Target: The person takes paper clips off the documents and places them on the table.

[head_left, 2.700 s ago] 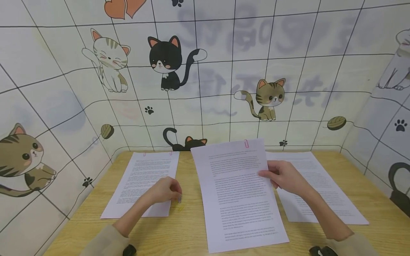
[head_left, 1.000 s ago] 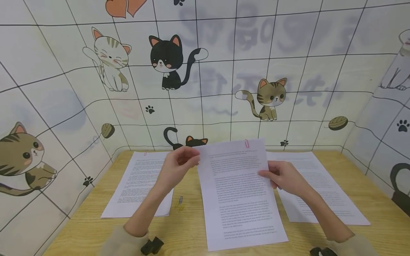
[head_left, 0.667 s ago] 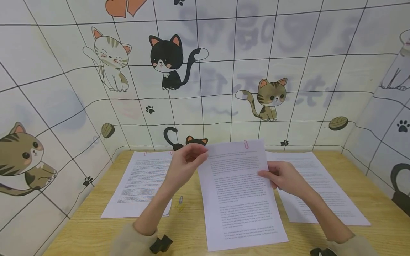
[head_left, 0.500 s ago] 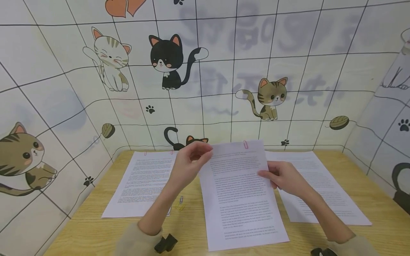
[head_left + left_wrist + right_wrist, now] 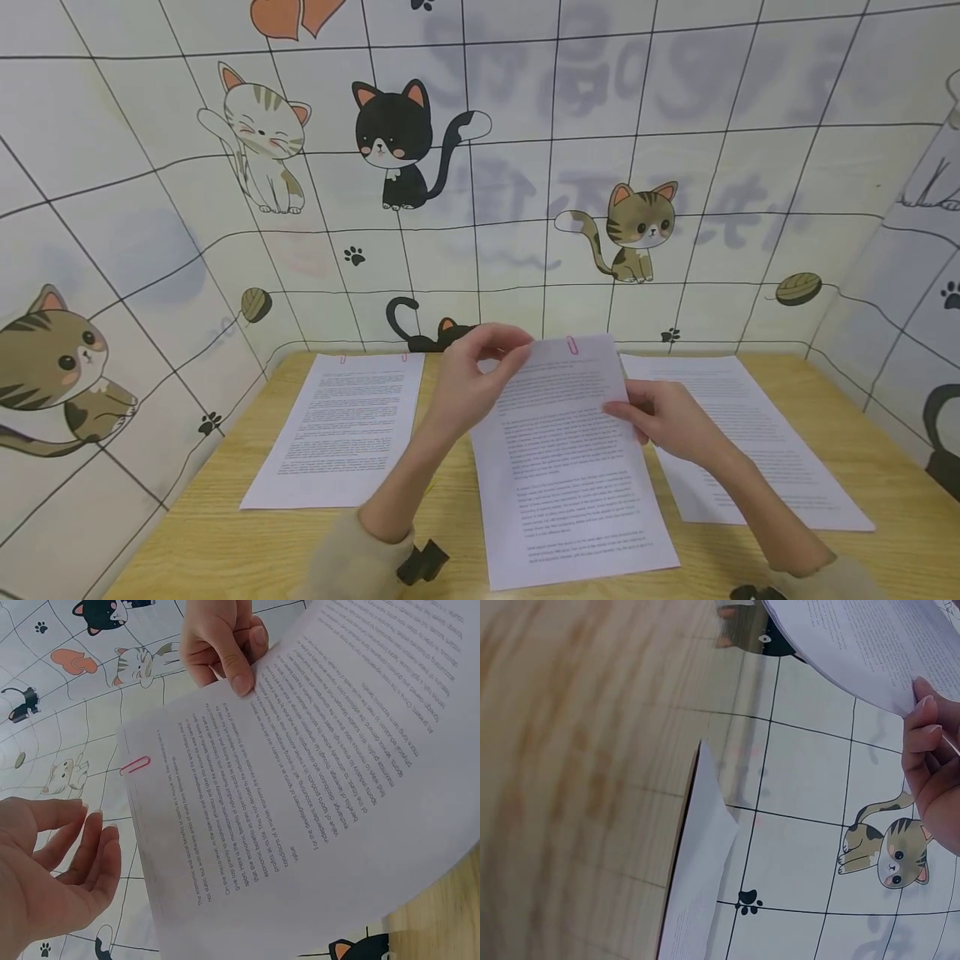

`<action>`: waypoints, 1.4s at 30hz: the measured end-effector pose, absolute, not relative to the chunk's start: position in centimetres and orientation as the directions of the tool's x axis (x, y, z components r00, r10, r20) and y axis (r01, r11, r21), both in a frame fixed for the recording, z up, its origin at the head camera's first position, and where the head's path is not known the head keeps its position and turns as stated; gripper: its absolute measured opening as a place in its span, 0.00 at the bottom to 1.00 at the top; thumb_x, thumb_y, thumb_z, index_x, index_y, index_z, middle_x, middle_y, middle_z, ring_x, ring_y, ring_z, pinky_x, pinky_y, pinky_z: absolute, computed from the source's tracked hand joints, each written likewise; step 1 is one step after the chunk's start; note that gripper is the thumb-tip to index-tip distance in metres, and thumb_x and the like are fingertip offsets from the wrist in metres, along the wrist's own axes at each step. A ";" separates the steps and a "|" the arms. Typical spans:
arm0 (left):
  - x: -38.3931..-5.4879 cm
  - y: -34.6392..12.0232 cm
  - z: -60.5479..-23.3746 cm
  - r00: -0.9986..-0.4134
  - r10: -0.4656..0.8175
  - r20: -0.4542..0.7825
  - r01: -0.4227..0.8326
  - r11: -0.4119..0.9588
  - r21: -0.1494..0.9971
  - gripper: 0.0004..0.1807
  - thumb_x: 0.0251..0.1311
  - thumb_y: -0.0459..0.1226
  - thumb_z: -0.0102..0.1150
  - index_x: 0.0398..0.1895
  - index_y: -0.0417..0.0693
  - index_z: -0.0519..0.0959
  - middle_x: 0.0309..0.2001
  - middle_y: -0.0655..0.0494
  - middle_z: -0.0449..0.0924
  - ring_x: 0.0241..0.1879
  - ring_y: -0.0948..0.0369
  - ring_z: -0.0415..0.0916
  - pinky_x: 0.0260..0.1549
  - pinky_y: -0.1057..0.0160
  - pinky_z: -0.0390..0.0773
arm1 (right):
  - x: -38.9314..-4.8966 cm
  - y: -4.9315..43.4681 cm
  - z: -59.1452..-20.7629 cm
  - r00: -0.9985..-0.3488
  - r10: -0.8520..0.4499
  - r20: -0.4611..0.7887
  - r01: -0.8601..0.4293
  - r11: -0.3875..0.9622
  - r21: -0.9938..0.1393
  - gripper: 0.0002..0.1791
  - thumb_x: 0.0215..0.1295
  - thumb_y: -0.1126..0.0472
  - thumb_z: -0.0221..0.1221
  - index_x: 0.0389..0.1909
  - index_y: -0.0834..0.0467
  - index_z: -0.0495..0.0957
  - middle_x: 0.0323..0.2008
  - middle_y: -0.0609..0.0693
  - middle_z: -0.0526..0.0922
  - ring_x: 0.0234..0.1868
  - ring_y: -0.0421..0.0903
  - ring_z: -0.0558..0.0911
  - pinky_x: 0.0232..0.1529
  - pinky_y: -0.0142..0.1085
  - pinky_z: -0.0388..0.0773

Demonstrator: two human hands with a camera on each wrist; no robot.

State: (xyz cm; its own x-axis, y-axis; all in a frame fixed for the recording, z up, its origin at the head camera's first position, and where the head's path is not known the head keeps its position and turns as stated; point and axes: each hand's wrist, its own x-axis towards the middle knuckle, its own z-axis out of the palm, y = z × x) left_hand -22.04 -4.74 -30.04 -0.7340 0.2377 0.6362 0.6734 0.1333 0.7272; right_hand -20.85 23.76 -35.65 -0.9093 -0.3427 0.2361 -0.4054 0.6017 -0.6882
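My right hand (image 5: 667, 417) grips a stack of printed sheets (image 5: 570, 492) by its right edge, thumb on the front, and the stack stands tilted up. A pink paper clip (image 5: 573, 345) sits on the stack's top edge, right of its middle. My left hand (image 5: 468, 383) is at the top left of the sheets, overlapping them in the head view. In the left wrist view, the fingers (image 5: 90, 855) are loosely bent, and a gap shows between them and the pink clip; nothing shows in them.
A printed stack (image 5: 337, 433) with two pink clips lies on the left of the wooden table (image 5: 195, 550). Another printed stack (image 5: 757, 458) lies on the right. Something small and yellow (image 5: 430, 486) shows beside my left forearm. A cat-patterned wall (image 5: 510, 250) stands behind.
My left hand has risen from the small clips on the table to the sheets' top left corner, then moved right along the top edge toward the pink clip. My right hand has kept its grip.
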 end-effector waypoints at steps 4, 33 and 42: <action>-22.2 -4.1 -29.8 -0.705 0.241 0.667 0.707 0.160 0.689 0.07 0.64 0.30 0.65 0.43 0.42 0.84 0.41 0.55 0.86 0.41 0.62 0.80 0.46 0.62 0.79 | -20.8 23.7 -35.5 -0.907 -0.344 0.243 -0.412 0.605 -0.681 0.13 0.69 0.62 0.64 0.52 0.60 0.82 0.28 0.46 0.82 0.17 0.48 0.74 0.16 0.28 0.59; -22.9 -0.9 -30.0 -0.631 0.340 0.697 0.774 0.208 0.599 0.02 0.63 0.31 0.67 0.38 0.42 0.86 0.37 0.55 0.84 0.40 0.64 0.79 0.44 0.70 0.79 | -20.5 23.8 -35.3 -0.891 -0.356 0.281 -0.451 0.628 -0.634 0.07 0.69 0.61 0.64 0.45 0.57 0.83 0.18 0.41 0.73 0.16 0.37 0.71 0.17 0.29 0.60; -23.1 -0.7 -30.5 -0.591 0.277 0.757 0.806 0.204 0.555 0.02 0.62 0.32 0.68 0.35 0.41 0.86 0.35 0.54 0.85 0.37 0.63 0.79 0.42 0.63 0.80 | -20.6 23.9 -35.2 -0.883 -0.362 0.298 -0.467 0.630 -0.620 0.08 0.69 0.62 0.64 0.46 0.57 0.84 0.16 0.40 0.72 0.16 0.37 0.70 0.17 0.30 0.63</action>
